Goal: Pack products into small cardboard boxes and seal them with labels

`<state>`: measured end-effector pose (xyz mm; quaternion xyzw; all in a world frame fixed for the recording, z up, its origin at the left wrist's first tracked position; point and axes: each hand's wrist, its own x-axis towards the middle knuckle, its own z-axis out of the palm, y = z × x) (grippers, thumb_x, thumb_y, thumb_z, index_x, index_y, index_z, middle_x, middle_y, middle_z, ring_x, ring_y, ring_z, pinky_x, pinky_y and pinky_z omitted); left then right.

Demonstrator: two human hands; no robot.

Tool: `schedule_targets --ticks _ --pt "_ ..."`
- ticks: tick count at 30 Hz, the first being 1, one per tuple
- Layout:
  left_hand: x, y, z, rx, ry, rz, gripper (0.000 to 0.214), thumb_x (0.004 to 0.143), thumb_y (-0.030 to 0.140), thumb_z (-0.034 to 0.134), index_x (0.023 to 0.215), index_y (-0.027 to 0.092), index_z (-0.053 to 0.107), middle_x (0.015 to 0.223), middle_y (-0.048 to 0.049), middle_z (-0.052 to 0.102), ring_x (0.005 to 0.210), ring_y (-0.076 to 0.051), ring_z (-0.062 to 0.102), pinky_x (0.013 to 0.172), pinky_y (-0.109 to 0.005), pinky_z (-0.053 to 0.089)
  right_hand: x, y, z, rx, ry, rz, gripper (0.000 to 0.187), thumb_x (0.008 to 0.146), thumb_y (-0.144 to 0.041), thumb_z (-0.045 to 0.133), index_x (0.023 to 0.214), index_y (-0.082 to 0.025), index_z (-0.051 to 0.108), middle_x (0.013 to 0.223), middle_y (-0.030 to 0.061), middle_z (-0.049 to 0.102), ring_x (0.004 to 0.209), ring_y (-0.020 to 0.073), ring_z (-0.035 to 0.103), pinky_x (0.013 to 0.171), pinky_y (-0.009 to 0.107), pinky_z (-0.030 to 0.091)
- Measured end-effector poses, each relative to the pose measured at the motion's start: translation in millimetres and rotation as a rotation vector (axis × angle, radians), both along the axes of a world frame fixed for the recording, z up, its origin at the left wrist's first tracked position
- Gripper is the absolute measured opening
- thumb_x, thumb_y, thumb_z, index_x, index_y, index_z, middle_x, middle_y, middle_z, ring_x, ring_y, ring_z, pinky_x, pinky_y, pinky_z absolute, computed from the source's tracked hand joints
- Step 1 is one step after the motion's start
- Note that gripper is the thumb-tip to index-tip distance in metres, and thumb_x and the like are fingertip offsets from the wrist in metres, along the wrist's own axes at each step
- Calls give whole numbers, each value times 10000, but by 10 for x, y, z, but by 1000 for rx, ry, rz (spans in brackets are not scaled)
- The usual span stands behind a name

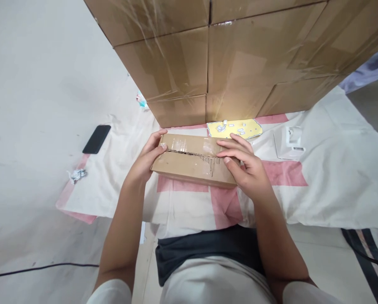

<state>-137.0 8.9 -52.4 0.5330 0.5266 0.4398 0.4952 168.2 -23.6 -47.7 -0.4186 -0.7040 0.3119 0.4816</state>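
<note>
A flat brown cardboard box [192, 162] lies on the cloth-covered surface in front of me. Clear tape crosses its top, and the seam between its flaps has ragged, torn edges. My left hand [147, 156] grips the box's left end, thumb on top at the seam. Over the right end lies my right hand [246, 164], its thumb and fingertips pressed on the top by the torn seam. Just behind the box is a yellow sheet [252, 127] bearing several small white pieces. A white tape dispenser [290, 143] stands to the right.
Large stacked cartons [239, 63] wrapped in clear film rise directly behind the box. On the left lie a black phone [96, 139] and a crumpled scrap [77, 174]. The pink and white cloth [189, 207] ends near my lap. A black cable [49, 266] runs below left.
</note>
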Motion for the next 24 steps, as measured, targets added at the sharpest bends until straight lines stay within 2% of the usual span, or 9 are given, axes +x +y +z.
schedule_targets --ticks 4,7,9,11,15,17,19,22,24 --pt "-208 -81 43 -17 63 -263 995 698 438 866 1560 388 373 1554 -77 477 1374 -335 535 1065 -409 514 -43 14 27 1 15 -33 196 1000 -286 571 953 -308 760 1279 14 740 1496 277 413 1263 613 307" --pt "-298 -103 41 -40 54 -314 1095 680 426 881 1602 414 290 1560 -76 466 1396 -329 518 1108 -423 483 -57 27 34 10 24 -48 193 995 -294 578 923 -304 757 1247 17 752 1476 284 438 1259 617 311" --pt "-271 -88 20 -34 22 -293 1057 685 461 865 1590 402 322 1542 -75 482 1383 -323 524 1090 -406 493 -47 37 28 10 31 -45 184 995 -306 586 928 -306 758 1249 17 752 1477 286 436 1258 615 313" --pt "-196 -61 -8 -22 -26 -223 898 726 521 805 1527 368 428 1488 -76 530 1324 -314 564 1014 -377 531 -32 52 17 12 36 -31 182 1000 -322 588 945 -309 761 1262 14 748 1480 285 433 1262 611 309" --pt "-80 -12 -22 -49 -81 -64 513 766 464 730 1227 263 626 1246 -77 663 1064 -270 660 783 -312 556 -21 97 -1 20 19 10 183 1004 -344 594 957 -309 767 1272 12 745 1479 285 437 1265 606 307" --pt "-105 20 17 -66 -105 -77 449 715 406 779 1116 254 648 1107 -59 692 927 -242 668 696 -291 534 -1 121 10 19 -2 35 193 1007 -369 592 956 -311 768 1264 13 748 1483 285 436 1261 603 319" --pt "-177 96 65 -79 -84 -167 469 668 364 837 1098 269 675 1027 -48 697 856 -225 661 651 -280 513 73 163 50 11 -36 78 203 1011 -402 587 978 -315 768 1284 12 740 1482 284 445 1255 595 335" --pt "-261 374 51 -30 -50 -298 513 619 449 884 1072 258 738 996 -95 715 817 -234 654 611 -301 492 332 353 153 -4 -82 108 208 1015 -427 583 1054 -326 760 1426 2 658 1429 284 515 1222 570 388" --pt "-230 677 -63 56 -172 -189 490 599 591 846 931 243 754 830 -89 707 652 -187 593 512 -298 415 571 612 197 29 -97 7 203 1012 -423 587 1064 -324 757 1475 9 615 1365 281 572 1176 549 437"
